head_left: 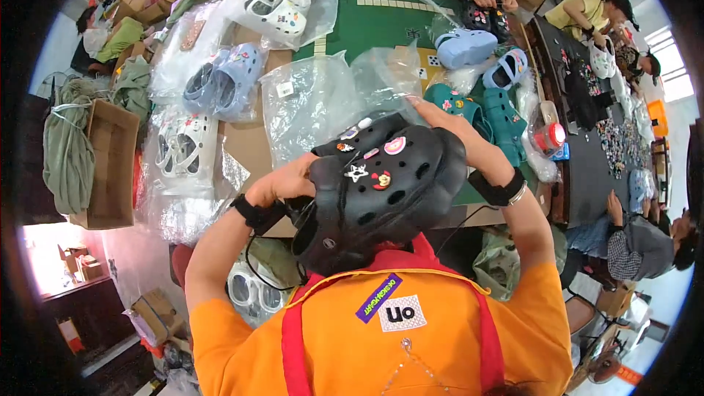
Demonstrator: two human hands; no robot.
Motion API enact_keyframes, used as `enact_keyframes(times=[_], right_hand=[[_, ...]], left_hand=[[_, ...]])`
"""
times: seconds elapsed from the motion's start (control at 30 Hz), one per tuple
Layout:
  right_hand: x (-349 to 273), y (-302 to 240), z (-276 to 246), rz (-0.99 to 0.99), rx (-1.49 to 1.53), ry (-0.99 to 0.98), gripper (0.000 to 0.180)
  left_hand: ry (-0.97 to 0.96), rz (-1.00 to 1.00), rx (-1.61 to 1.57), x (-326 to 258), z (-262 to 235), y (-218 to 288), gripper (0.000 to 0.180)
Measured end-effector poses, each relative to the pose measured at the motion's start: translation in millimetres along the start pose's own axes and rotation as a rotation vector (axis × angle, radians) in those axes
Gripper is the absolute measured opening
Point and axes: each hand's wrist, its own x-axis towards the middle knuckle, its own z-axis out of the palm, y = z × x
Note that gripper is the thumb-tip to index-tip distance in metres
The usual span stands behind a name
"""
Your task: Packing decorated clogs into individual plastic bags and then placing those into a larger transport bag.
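A: How is the thing in hand seen to look?

B: A pair of black clogs [433, 158] is held up at the middle of the frame, before the orange shirt [455, 323]. The surface is smooth and pierced by dark oval vents, and the nearer upper is dotted with bright charms [381, 180]: a pink-and-white disc, a pink bar, a white star and a red-and-yellow figure.

A: And the hands?

B: The clogs are clasped at their left edge by the left hand [290, 178], its fingers partly hidden. The upper right side is cupped by the right hand [446, 123], one finger stretched along the far clog; how the other fingers are bent cannot be told.

A: What can be counted?

B: Two black clogs are held. Two teal clogs [506, 121] and two light blue ones [466, 48] are set at the upper right. At the upper left, two bagged white clogs [282, 18], two bagged blue clogs [238, 77] and, lower, two more white clogs [192, 139] are laid.

A: Which way is it pointed?

B: The nearer clog's toe is turned to the upper right, its heel to the lower left, and its long axis is slanted likewise. The far clog's direction cannot be told.
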Motion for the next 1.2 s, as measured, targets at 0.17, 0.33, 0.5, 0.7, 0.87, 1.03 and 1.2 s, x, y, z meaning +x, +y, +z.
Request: enact_keyframes(times=[0.17,0.33,0.5,0.7,0.87,1.03,1.2], right_hand=[[-4,-30,-12,0.175,0.07,-0.115,0.07],[-2,-41,2,0.058,-0.005,-0.16,0.07],[-4,-27,41,0.075,-0.159,-0.092,0.074],[13,-10,36,0.324,0.075,0.01,0.081],[18,38,18,0.367,-0.115,0.103,0.081],[11,55,11,0.336,-0.294,-0.006,0.084],[-3,81,22,0.27,-0.456,-0.033,0.083]], left_hand=[[0.149,-0.013,0.109,3,-19,-51,0.029],[0.349,-0.056,-0.124,-1,-11,-63,0.026],[0.674,-0.084,0.025,5,-1,-76,0.018],[0.6,0.024,0.082,3,11,-58,0.024],[0.347,0.18,0.248,-12,13,-58,0.026],[0.22,0.217,0.274,-7,1,-47,0.022],[0.05,0.367,0.373,12,-1,-19,0.023]])
